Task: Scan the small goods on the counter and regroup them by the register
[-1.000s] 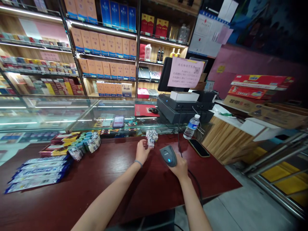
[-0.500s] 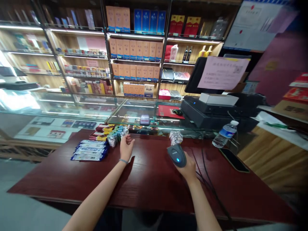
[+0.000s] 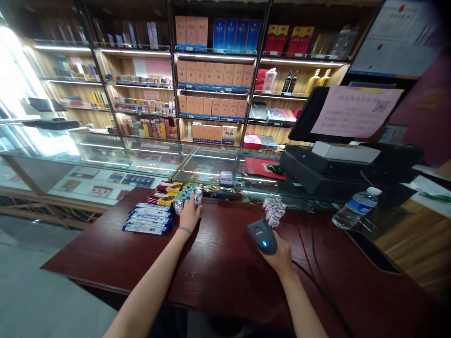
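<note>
My left hand (image 3: 190, 215), a thin band at its wrist, reaches to the near right end of a group of small shiny cylindrical packs (image 3: 178, 205). Its index finger is stretched out and the thumb is apart, with the end pack (image 3: 198, 195) beside them; a firm hold does not show. In my right hand (image 3: 282, 253) is a dark barcode scanner (image 3: 262, 237) with a lit blue light, its head tilted up and leftward. Beyond the scanner stands a cluster of silver-and-pink packs (image 3: 274, 211). Blue-and-white flat packets (image 3: 148, 219) lie left of my left hand.
Red and yellow packets (image 3: 165, 192) lie at the table's (image 3: 218, 263) back left. A water bottle (image 3: 357, 206) and a phone (image 3: 369, 251) are on the right; the scanner cable (image 3: 317, 281) runs nearby. Behind are a glass counter (image 3: 155, 159) and a monitor (image 3: 306, 112).
My left hand has moved forward onto the packs, its fingers reaching out from a loose curl. The right hand still holds the scanner. The whole view has shifted, with the scene moving rightward.
</note>
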A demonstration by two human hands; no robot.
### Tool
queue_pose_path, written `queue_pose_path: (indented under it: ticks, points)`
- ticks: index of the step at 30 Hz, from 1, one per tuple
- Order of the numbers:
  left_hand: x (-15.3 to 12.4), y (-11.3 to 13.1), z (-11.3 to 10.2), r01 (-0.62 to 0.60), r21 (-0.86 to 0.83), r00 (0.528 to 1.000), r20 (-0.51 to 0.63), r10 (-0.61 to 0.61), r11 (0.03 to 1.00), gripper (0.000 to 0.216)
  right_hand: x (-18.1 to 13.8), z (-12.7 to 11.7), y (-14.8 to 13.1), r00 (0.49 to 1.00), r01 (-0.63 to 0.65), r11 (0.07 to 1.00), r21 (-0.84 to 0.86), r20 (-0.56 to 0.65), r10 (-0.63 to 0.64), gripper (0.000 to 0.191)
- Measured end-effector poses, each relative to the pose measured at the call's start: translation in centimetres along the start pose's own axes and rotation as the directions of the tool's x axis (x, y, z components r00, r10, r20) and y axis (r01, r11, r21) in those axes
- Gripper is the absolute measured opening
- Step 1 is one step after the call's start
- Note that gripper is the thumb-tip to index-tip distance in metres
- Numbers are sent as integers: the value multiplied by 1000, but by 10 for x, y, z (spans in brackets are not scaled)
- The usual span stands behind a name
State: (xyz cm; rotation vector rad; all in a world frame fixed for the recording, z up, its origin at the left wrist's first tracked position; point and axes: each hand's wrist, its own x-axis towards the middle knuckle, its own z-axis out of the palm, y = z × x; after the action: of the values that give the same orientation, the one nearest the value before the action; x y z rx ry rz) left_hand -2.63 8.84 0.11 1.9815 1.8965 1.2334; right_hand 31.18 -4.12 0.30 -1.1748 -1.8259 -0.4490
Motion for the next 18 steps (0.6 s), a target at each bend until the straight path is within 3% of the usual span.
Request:
queue_pose_path:
  ticks: [3,9,13,16,18]
  points:
    - [-1,2,1,-16,10,1000,-5,16,1000,58,-1,1,0,1000,29,999,-15,6,-29,31]
    - [-8,5,-2,-95,-186,991,-113,74,978,35,-1,1,-1,999,30,999,-42,12,-30,33]
    - [-9,6,-7,-107,-304,991,-115,75,947,30,-1,0,-3,999,48,998,-37,12,-48,34]
    - [-10,9,-10,-56,-391,994,-113,12,919,31,-1,-1,-4,998,55,998,-33,8,-55,34]
    - [-12,13,-9,66,-543,993,-48,-110,837,40,-2,-1,-4,998,57,998,-39,9,-57,35]
